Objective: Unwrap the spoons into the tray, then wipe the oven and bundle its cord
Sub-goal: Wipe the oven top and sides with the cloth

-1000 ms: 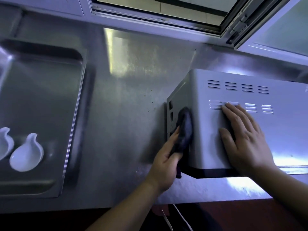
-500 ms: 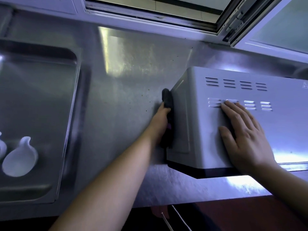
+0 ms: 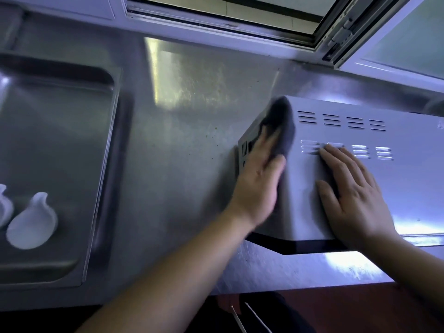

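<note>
Left hand (image 3: 258, 179) presses a dark cloth (image 3: 280, 127) onto the oven (image 3: 396, 183) top's left corner. Right hand (image 3: 353, 195) lies flat and open on the oven.

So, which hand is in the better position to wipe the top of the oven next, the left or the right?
Probably the left hand. It already presses the dark cloth at the top left edge of the oven, so it can slide across. The right hand lies flat on the top, has no cloth, and seems to steady the oven.

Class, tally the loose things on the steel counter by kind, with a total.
White spoons: 2
Steel tray: 1
Oven: 1
Dark cloth: 1
Total: 5
</note>
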The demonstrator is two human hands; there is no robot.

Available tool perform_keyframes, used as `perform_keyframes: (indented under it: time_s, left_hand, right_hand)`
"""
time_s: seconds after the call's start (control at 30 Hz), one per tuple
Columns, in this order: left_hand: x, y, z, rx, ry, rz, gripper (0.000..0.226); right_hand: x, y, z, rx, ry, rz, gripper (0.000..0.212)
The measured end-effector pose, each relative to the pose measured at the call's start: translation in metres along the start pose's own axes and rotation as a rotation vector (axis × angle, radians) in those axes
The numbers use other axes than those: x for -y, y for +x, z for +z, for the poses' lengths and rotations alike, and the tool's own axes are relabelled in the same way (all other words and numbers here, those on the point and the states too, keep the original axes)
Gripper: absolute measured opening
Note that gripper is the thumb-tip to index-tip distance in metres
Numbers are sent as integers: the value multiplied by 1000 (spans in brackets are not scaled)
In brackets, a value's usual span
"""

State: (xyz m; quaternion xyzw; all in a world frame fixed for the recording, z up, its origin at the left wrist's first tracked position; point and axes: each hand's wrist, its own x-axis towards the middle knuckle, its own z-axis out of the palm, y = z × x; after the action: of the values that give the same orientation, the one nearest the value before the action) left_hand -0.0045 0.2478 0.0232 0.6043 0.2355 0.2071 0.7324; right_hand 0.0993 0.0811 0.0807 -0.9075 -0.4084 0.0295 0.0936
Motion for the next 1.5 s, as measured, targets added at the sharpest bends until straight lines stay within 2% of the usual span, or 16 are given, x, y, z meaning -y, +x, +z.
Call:
perform_keyframes:
  time_s: [0.07, 0.13, 0.23, 0.3, 0.4, 0.57, 0.63, 0.77, 0.83, 0.93, 1.1, 1.23, 1.3, 1.43, 1.5]
  left_hand:
    - [1, -44, 3, 21, 98, 138, 54]
    - [14, -82, 3, 7, 93, 127, 62]
    - [41, -124, 2, 58, 90, -15, 69]
    - [50, -139, 3, 108, 32, -201, 67]
    - [71, -129, 2, 36, -65, -417, 58]
    - [94, -63, -5, -61, -308, -655, 48]
    - [98, -38, -9, -95, -285, -713, 40]
    - [111, -11, -13, -169, -401, -830, 56]
    - [117, -17, -8, -195, -390, -859, 52]
    - [108, -47, -4, -271, -426, -895, 67]
    - [62, -85, 9, -274, -437, -894, 41]
    - [12, -94, 19, -196, -408, -734, 28]
    - [-4, -95, 20, -139, -352, -626, 30]
    - [-26, -85, 24, 4, -137, -446, 51]
    - [-22, -71, 22, -2, -59, -353, 55]
  right_hand:
    - [1, 0, 0, 0, 5, -2, 61]
    - [0, 0, 0, 4, 5, 4, 61]
    - [-1, 0, 0, 15, 0, 11, 61]
    - [-1, 0, 0, 19, -1, 13, 61]
    - [0, -1, -1, 17, -3, 15, 61]
    - [0, 0, -1, 10, 5, 17, 61]
    - [0, -1, -1, 9, 7, 15, 61]
    - [0, -1, -1, 3, 11, 11, 60]
    - [-1, 0, -1, 1, 11, 3, 60]
    - [-1, -1, -1, -2, 12, 5, 60]
    - [0, 0, -1, -4, 8, 4, 60]
    - [0, 0, 0, -11, 7, 2, 60]
    - [0, 0, 1, -20, 6, -1, 60]
    - [0, -1, 1, -26, 6, 4, 61]
    - [0, -1, 1, -28, 7, 6, 60]
